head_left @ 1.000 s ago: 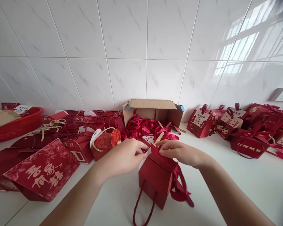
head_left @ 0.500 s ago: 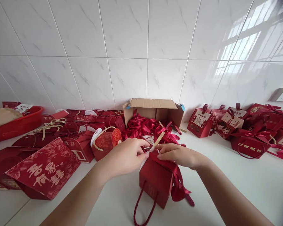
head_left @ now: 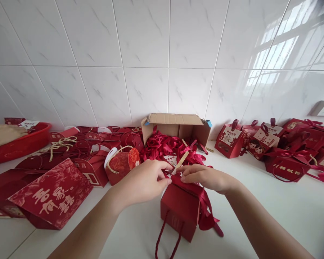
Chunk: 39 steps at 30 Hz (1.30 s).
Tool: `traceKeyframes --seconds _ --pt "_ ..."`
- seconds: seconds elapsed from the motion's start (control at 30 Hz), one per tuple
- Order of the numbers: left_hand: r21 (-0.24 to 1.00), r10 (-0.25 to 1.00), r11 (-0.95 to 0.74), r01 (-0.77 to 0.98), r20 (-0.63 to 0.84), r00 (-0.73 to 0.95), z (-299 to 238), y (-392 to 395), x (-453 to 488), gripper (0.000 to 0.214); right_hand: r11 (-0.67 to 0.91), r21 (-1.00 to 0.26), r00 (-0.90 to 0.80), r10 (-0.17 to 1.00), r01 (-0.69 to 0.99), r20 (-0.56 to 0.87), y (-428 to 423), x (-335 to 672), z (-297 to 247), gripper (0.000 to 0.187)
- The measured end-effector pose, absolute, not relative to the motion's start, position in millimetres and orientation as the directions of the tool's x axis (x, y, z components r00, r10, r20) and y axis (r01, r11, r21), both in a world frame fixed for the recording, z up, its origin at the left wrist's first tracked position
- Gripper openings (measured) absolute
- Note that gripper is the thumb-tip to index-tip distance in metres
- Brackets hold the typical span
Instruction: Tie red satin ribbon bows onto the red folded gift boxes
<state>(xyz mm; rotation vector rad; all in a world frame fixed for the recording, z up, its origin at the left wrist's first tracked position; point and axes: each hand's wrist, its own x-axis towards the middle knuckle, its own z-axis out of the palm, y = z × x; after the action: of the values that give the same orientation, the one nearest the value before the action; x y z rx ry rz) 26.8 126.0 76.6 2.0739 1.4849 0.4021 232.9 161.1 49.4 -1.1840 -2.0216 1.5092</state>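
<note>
The gift box [head_left: 179, 207] stood on the white bench [head_left: 135, 233], midway between its left and right ends and well out from the back edge, its twisted cord handle [head_left: 159, 235] hanging down the near side. A dark red ribbon [head_left: 205, 210] lay across its top and trailed in loops off the right side.

The person's left hand [head_left: 145, 180] was at the left end of the box's top, thumb near forefinger; I couldn't tell whether that grip was closed on anything. The right hand [head_left: 205, 177] had its grip drawn together on the ribbon just beside it. A pale strip [head_left: 181, 160] slanted up between the two hands.

Just beyond the hands, a heap of ribbons [head_left: 162, 142] spilled from an open cardboard box [head_left: 175, 118] set on its side at the bench's back edge, with a printed card [head_left: 171, 158] in front.

Toward the left end sat crowded red cartons, the nearest a carton with large pale writing [head_left: 54, 196]; a red tub [head_left: 24, 147] stood behind by the back edge. Toward the right end were finished-looking bags [head_left: 229, 140] and bow-tied boxes [head_left: 287, 167], near the tiled wall [head_left: 145, 36].
</note>
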Motion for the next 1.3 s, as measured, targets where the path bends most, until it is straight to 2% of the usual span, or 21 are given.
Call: traceKeyframes --seconds 0.23,0.33,0.43,0.57,0.67,0.73,0.8,0.87,0.97,1.03,1.1,1.17,1.2,1.23,1.3 --pt "0.583 0.939 -0.231 0.779 -0.076 0.336 74.3 124.6 26.3 0.042 0.187 -0.895 -0.609 0.786 0.405 -0.111 161.0 227.0 43.0 0.031" --pt "0.552 0.932 -0.257 0.793 -0.075 0.354 76.4 124.7 26.7 0.033 0.231 -0.89 -0.647 0.757 0.393 -0.09 159.5 224.3 43.0 0.029" --pt "0.495 0.932 -0.271 0.826 -0.081 0.354 77.4 127.3 28.0 0.037 0.258 -0.898 -0.665 0.746 0.356 -0.05 159.3 221.6 41.5 0.03" --pt "0.475 0.933 -0.263 0.84 -0.095 0.346 74.5 135.2 27.3 0.03 0.342 -0.887 -0.665 0.745 0.311 0.054 160.2 218.1 39.6 0.032" --pt "0.357 0.964 -0.209 0.91 -0.08 0.253 79.5 141.4 17.2 0.025 0.405 -0.846 -0.605 0.786 0.347 0.128 159.3 222.0 45.5 0.04" --pt "0.223 0.997 -0.082 0.971 0.014 0.081 90.4 143.2 3.9 0.025 0.431 -0.791 -0.511 0.841 0.434 0.177 156.5 231.0 54.4 0.045" --pt "0.148 0.98 0.082 0.986 0.17 -0.107 105.0 141.9 -12.3 0.028 0.414 -0.715 -0.396 0.895 0.563 0.206 151.2 244.4 65.3 0.046" --pt "0.141 0.925 0.211 0.967 0.292 -0.245 118.3 138.5 -27.5 0.032 0.355 -0.632 -0.32 0.931 0.689 0.175 143.8 259.1 74.9 0.045" --pt "0.164 0.794 0.338 0.927 0.479 -0.374 127.1 133.6 -41.0 0.036 0.313 -0.507 -0.321 0.944 0.803 0.074 131.6 276.1 81.8 0.042" --pt "0.171 0.741 0.254 0.952 0.598 -0.306 124.1 133.0 -41.2 0.032 0.336 -0.438 -0.367 0.93 0.834 0.016 125.4 280.4 80.9 0.033" --pt "0.208 0.831 0.014 0.978 0.542 -0.127 116.3 134.7 -34.9 0.024 0.35 -0.393 -0.404 0.912 0.85 -0.064 122.2 278.7 77.5 0.023" --pt "0.348 0.952 -0.221 0.911 0.278 0.125 105.8 138.2 -23.8 0.02 0.346 -0.372 -0.419 0.898 0.861 -0.134 122.7 272.5 73.4 0.023" --pt "0.435 0.96 -0.281 0.855 0.127 0.251 99.9 140.3 -17.3 0.021 0.345 -0.374 -0.423 0.894 0.861 -0.15 124.1 268.6 71.5 0.023" --pt "0.505 0.935 -0.31 0.805 0.01 0.354 93.8 142.7 -10.9 0.022 0.349 -0.383 -0.43 0.89 0.855 -0.15 126.2 264.7 69.8 0.021" --pt "0.58 0.868 -0.336 0.742 -0.114 0.483 81.4 148.1 -0.1 0.022 0.365 -0.408 -0.443 0.889 0.837 -0.113 131.3 258.0 67.1 0.017"
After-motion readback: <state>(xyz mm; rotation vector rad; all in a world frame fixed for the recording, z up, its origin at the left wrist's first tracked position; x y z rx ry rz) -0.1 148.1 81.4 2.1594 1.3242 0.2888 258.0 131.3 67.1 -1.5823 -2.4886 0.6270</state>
